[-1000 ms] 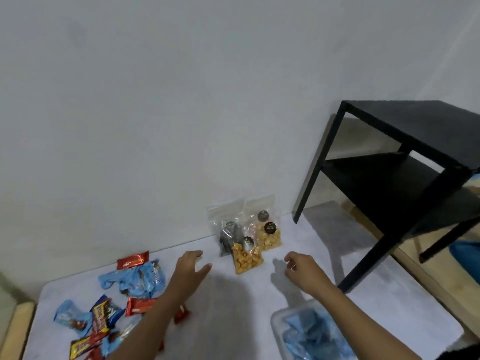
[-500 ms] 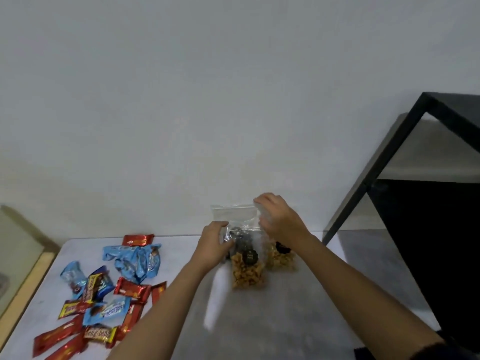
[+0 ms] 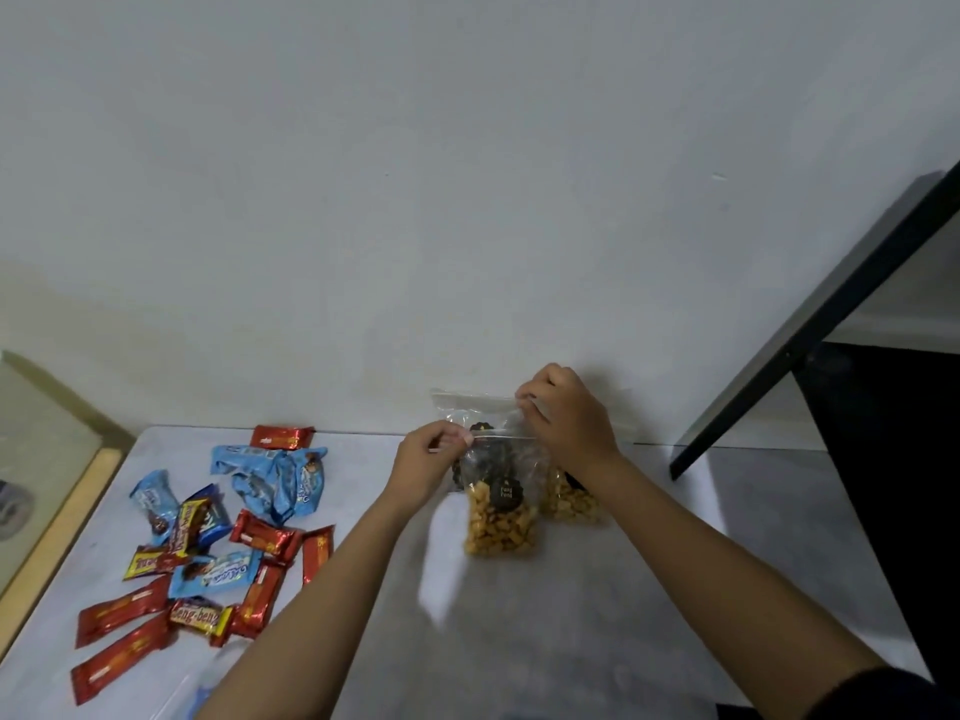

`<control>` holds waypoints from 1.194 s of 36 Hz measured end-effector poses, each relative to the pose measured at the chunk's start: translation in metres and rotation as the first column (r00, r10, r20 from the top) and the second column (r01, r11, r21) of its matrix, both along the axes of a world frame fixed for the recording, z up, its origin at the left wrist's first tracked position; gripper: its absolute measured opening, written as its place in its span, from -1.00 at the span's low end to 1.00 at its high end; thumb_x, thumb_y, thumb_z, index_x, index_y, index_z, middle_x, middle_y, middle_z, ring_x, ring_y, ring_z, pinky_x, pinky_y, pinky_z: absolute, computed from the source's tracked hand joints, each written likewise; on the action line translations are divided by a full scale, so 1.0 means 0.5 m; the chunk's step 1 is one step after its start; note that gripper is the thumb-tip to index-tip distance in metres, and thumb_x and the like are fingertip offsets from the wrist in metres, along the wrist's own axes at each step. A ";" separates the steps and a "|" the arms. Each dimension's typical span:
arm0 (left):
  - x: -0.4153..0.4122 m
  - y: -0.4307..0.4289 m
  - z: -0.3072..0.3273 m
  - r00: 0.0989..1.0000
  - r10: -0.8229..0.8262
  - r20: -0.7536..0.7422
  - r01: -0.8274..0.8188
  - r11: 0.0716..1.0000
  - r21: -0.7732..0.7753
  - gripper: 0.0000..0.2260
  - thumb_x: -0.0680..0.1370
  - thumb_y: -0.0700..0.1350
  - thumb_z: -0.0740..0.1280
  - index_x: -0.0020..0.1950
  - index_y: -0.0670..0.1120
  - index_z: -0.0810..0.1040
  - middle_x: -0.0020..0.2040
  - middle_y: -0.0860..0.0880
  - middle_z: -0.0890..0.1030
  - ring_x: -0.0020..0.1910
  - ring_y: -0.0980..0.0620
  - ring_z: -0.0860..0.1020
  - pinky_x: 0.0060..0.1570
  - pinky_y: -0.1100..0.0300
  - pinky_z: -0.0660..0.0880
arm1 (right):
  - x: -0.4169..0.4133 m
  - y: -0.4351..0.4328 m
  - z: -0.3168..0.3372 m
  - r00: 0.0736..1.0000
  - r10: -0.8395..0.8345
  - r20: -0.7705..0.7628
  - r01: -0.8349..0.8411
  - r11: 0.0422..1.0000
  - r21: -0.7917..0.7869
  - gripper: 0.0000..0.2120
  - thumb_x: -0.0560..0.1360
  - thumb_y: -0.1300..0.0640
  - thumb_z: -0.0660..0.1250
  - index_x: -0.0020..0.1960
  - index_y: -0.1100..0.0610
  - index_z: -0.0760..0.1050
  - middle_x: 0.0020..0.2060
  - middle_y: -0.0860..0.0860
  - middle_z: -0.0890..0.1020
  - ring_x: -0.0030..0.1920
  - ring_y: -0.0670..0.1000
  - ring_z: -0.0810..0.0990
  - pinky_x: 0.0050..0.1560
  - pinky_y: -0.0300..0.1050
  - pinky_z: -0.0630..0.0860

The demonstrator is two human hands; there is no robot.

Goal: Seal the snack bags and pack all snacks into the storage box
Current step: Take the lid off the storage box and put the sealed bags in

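View: head camera, the only one.
Front bag (image 3: 500, 517): stands on the table (image 3: 571, 641) just below the middle of the frame, close to the wall. It has yellow snacks in the bottom and a dark round label on the face.
Zip strip (image 3: 501, 437): a thin pale line across the top of the front bag, running left to right in the frame.
Back bags: the dark bag (image 3: 480, 457) sits right behind the front bag, and the second yellow bag (image 3: 571, 501) is at its right, touching. A clear top edge stands up above them.
Left grip (image 3: 431, 459): closed in a pinch on the left end of the zip strip.
Right grip (image 3: 569, 420): fingers curled, pinching clear plastic at the upper right of the bags. I take it to be the front bag's right corner, though the back bag's top overlaps there.
Key relation: the strip lies level between the two grips. The left grip is at its near end, the right at its far end and a little higher.
Next move, my guess: press along the strip from one end to the other, with the left grip better placed to start.
Wrapped snacks (image 3: 218, 537): a loose pile at lower left, well apart from the bags.
Box: not in view.
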State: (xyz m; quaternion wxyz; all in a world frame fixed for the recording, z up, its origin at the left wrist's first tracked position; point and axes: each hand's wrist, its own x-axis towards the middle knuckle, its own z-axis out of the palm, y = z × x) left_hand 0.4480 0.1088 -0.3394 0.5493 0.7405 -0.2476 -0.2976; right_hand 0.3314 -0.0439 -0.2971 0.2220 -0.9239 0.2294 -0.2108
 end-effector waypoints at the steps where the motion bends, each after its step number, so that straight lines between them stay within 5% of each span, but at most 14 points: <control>1: 0.001 0.003 0.002 0.999 -0.001 -0.046 0.000 1.000 -0.023 -0.92 0.47 -0.26 0.38 -0.08 -0.26 0.60 -0.29 -0.05 0.55 -0.27 0.08 0.47 -0.21 0.44 0.44 | 0.001 0.000 -0.001 1.000 -0.007 0.009 0.006 1.000 0.017 -0.85 0.53 0.13 0.25 -0.07 0.10 0.60 -0.10 -0.04 0.53 -0.03 -0.05 0.49 -0.23 -0.09 0.49; 5: -0.001 0.020 0.012 0.988 -0.036 -0.149 0.024 0.997 -0.077 -0.93 0.48 -0.31 0.35 -0.08 -0.29 0.59 -0.27 -0.08 0.62 -0.28 0.17 0.57 -0.17 0.40 0.50 | 0.002 0.000 0.000 0.998 0.000 0.067 -0.011 0.987 0.161 -0.86 0.54 0.14 0.25 -0.09 0.13 0.58 -0.12 -0.01 0.57 -0.07 -0.02 0.52 -0.14 -0.07 0.52; 9: -0.006 0.052 0.025 0.967 -0.058 -0.249 0.025 0.991 -0.132 -0.92 0.51 -0.32 0.30 -0.04 -0.31 0.56 -0.21 -0.03 0.69 -0.18 0.14 0.64 -0.15 0.38 0.52 | 0.001 0.015 0.012 0.992 -0.017 0.121 -0.025 0.942 0.333 -0.89 0.55 0.20 0.26 -0.11 0.16 0.55 -0.21 0.00 0.61 -0.16 -0.04 0.55 -0.19 -0.35 0.44; 16: -0.008 0.116 0.058 0.939 -0.124 -0.320 0.063 0.979 -0.193 -0.92 0.55 -0.28 0.24 -0.08 -0.17 0.52 -0.25 0.06 0.67 -0.20 0.20 0.61 -0.14 0.40 0.50 | 0.012 0.076 0.043 0.974 -0.126 0.188 -0.024 0.767 0.641 -0.91 0.54 0.27 0.26 -0.14 0.17 0.49 -0.30 0.04 0.61 -0.24 -0.27 0.62 -0.24 -0.44 0.45; 21: 0.021 0.180 0.090 0.958 -0.110 -0.265 0.051 0.974 -0.220 -0.90 0.53 -0.29 0.26 -0.11 -0.14 0.53 -0.23 0.03 0.67 -0.07 0.08 0.64 0.02 0.30 0.51 | 0.029 0.150 0.076 0.968 -0.141 0.207 -0.044 0.717 0.696 -0.80 0.55 0.30 0.25 -0.20 0.08 0.47 -0.36 -0.02 0.56 -0.25 -0.21 0.62 -0.17 -0.40 0.46; 27: 0.079 0.290 0.162 0.969 -0.195 -0.149 0.155 0.958 -0.241 -0.90 0.51 -0.36 0.27 -0.16 -0.19 0.50 -0.33 0.01 0.66 -0.21 0.15 0.65 -0.13 0.38 0.51 | 0.068 0.279 0.144 0.939 -0.193 0.284 -0.049 0.745 0.665 -0.88 0.56 0.29 0.24 -0.13 0.17 0.49 -0.29 0.03 0.59 -0.17 -0.06 0.61 -0.17 -0.44 0.45; 37: 0.228 0.564 0.311 0.978 -0.208 0.009 0.200 0.930 -0.307 -0.85 0.52 -0.38 0.25 -0.20 -0.19 0.50 -0.40 0.03 0.64 -0.35 0.19 0.62 -0.30 0.39 0.49 | 0.200 0.578 0.247 0.820 -0.343 0.459 -0.046 0.759 0.649 -0.80 0.55 0.30 0.23 -0.20 0.08 0.45 -0.28 0.05 0.57 -0.32 -0.24 0.58 -0.28 -0.43 0.45; 43: 0.333 0.717 0.409 0.993 -0.112 0.046 0.121 0.942 -0.314 -0.92 0.53 -0.30 0.28 -0.14 -0.17 0.51 -0.30 0.00 0.67 -0.31 0.16 0.63 -0.27 0.33 0.47 | 0.310 0.716 0.321 0.832 -0.260 0.490 -0.129 0.768 0.627 -0.82 0.56 0.26 0.24 -0.19 0.07 0.46 -0.30 0.03 0.60 -0.32 -0.20 0.58 -0.30 -0.39 0.45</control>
